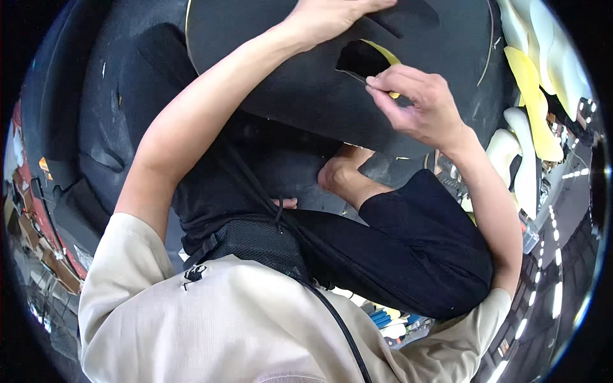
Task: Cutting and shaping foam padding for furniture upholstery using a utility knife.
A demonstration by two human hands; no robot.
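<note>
A large black sheet with a rounded outline (281,83) spreads before me over my crossed legs. On it lies a small curved black piece with a yellow edge (363,59). My right hand (418,105) pinches the lower right corner of this piece between thumb and fingers. Yellow shows along its right side and beneath my fingers. My left hand (332,19) rests at the top of the view on the black sheet, fingers stretched out to the right and partly cut off by the picture's edge. I see nothing held in it.
Several white and yellow curved pieces (533,105) are stacked at the far right. White shaped parts (523,159) lie below them. Dark padded material (105,83) lines the left side. Cardboard boxes (57,271) stand at the left rim. My bare foot (338,172) is under the sheet's near edge.
</note>
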